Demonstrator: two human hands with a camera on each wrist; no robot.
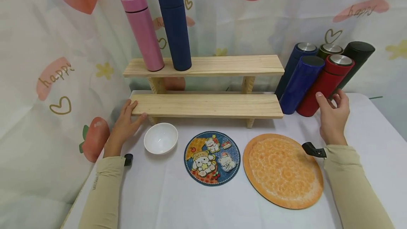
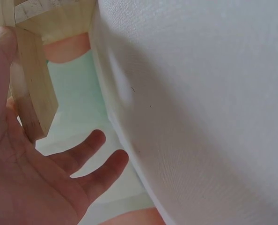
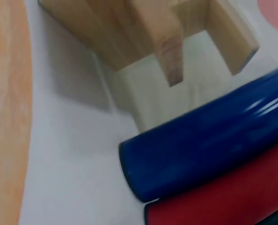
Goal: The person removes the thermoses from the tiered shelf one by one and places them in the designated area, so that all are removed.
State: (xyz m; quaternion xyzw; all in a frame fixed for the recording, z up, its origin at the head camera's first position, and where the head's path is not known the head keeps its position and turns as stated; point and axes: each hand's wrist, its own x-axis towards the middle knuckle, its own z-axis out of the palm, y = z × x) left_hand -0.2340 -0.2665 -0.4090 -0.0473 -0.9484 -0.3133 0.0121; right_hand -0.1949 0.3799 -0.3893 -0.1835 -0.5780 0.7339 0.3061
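A two-tier wooden shelf [image 1: 206, 105] stands on the white table. My left hand [image 1: 125, 128] rests on the left end of its lower board, thumb at the front edge; in the left wrist view two fingers [image 2: 101, 180] stretch straight beside the board end. My right hand [image 1: 334, 119] is beside the red thermos [image 1: 321, 87], thumb at its lower side, fingers near the black thermos [image 1: 357, 59]. A glossy blue thermos [image 1: 300, 86], a dark blue thermos [image 1: 292, 63] and a dark green thermos [image 1: 330, 47] stand there too. The right wrist view hides most of this hand.
On the upper board stand a pink thermos [image 1: 143, 33] and a navy thermos [image 1: 175, 31]. Before the shelf lie a white bowl [image 1: 160, 139], a round cartoon mat [image 1: 211, 160] and an orange bread-patterned mat [image 1: 283, 170]. A printed curtain [image 1: 210, 6] hangs behind.
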